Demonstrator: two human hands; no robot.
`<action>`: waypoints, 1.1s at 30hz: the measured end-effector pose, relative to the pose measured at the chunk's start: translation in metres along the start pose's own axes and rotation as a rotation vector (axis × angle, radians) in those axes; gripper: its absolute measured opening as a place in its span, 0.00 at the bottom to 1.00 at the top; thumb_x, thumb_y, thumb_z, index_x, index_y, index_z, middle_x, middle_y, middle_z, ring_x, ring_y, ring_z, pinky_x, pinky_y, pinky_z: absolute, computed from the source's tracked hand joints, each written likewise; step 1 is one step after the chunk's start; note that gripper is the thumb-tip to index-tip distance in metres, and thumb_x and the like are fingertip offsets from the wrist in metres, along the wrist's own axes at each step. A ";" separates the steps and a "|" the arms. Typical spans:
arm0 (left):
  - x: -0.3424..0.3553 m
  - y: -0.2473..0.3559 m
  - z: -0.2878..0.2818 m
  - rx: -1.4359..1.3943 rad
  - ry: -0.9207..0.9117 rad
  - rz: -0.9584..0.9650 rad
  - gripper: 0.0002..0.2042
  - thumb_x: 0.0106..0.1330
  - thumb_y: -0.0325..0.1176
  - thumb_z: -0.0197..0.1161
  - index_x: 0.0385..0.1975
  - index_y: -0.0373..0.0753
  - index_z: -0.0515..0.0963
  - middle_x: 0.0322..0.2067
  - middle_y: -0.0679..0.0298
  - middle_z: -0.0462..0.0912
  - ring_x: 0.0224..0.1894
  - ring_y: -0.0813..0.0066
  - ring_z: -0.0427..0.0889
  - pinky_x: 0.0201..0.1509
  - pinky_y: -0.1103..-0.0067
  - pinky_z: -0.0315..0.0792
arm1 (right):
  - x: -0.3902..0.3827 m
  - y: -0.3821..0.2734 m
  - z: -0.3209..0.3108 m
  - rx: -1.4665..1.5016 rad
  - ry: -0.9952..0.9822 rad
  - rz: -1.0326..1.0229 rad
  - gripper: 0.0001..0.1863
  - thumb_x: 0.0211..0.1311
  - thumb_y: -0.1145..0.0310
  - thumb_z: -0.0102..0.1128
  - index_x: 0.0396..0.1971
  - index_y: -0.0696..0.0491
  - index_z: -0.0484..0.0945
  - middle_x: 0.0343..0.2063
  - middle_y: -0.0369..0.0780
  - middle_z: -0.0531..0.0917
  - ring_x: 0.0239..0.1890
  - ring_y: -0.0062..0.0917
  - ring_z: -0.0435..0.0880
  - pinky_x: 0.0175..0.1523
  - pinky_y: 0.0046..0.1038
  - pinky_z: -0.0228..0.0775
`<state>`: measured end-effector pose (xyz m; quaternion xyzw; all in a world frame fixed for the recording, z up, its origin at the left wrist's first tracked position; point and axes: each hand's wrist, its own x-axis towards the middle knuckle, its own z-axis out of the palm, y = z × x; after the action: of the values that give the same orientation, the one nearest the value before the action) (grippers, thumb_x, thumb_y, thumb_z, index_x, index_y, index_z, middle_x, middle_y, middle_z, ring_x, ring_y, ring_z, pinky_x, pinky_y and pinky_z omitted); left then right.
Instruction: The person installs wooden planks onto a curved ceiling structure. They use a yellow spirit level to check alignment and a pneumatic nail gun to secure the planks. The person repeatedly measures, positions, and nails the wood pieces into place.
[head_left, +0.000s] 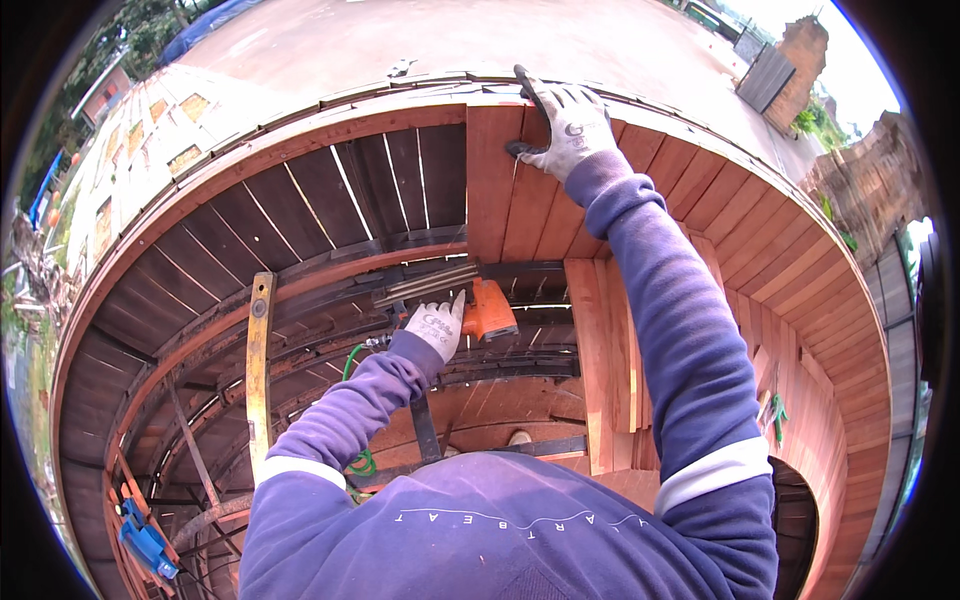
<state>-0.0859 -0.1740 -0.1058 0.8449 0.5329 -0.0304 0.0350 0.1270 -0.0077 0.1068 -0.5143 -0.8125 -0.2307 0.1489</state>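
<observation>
In my left gloved hand [436, 328] is an orange nail gun [493, 312], my fingers closed round it near the middle of the curved wooden structure. Its long nail magazine [428, 284] lies beyond the hand, and a green air hose [351, 362] runs from its rear end. Up at the top rim, my right gloved hand [572, 125] grips the upper end of the reddish planks, thumb on the inner face and fingers over the edge. The leftmost reddish plank [490, 190] stands beside that hand, next to the dark slats [318, 190].
A yellow spirit level [259, 350] stands upright to the left. At lower left hangs a blue tool [147, 540]. Loose boards [592, 370] lean under my right arm. Dark metal bars [425, 428] cross in front of me. Paved ground [400, 40] lies beyond the rim.
</observation>
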 end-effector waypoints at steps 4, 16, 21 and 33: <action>-0.005 -0.008 0.005 0.005 0.016 -0.015 0.30 0.65 0.36 0.55 0.66 0.31 0.60 0.40 0.50 0.82 0.43 0.55 0.82 0.51 0.66 0.72 | 0.000 0.003 0.005 0.046 0.032 -0.011 0.53 0.52 0.43 0.68 0.74 0.39 0.47 0.58 0.39 0.74 0.63 0.31 0.69 0.72 0.38 0.51; -0.006 -0.012 0.011 -0.042 0.042 -0.030 0.29 0.62 0.33 0.55 0.64 0.31 0.61 0.42 0.48 0.82 0.45 0.53 0.81 0.53 0.65 0.72 | 0.003 -0.001 -0.006 -0.029 -0.092 0.006 0.53 0.55 0.37 0.62 0.74 0.41 0.45 0.63 0.36 0.69 0.66 0.28 0.65 0.73 0.36 0.49; -0.011 0.001 -0.004 -0.067 0.010 -0.034 0.31 0.63 0.34 0.55 0.66 0.32 0.59 0.43 0.48 0.81 0.47 0.54 0.80 0.55 0.66 0.70 | 0.001 0.005 -0.003 -0.044 -0.097 0.010 0.53 0.56 0.36 0.61 0.74 0.42 0.44 0.63 0.36 0.69 0.67 0.28 0.65 0.73 0.36 0.49; -0.162 0.090 -0.063 -0.205 0.029 -0.190 0.31 0.61 0.32 0.53 0.66 0.28 0.59 0.39 0.57 0.78 0.40 0.63 0.79 0.49 0.70 0.71 | -0.004 0.000 -0.006 0.282 0.101 -0.084 0.56 0.47 0.57 0.76 0.73 0.38 0.49 0.55 0.37 0.78 0.59 0.35 0.73 0.68 0.39 0.58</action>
<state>-0.0735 -0.3522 -0.0265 0.7828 0.6115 0.0335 0.1105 0.1287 -0.0137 0.1105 -0.4414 -0.8491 -0.1459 0.2508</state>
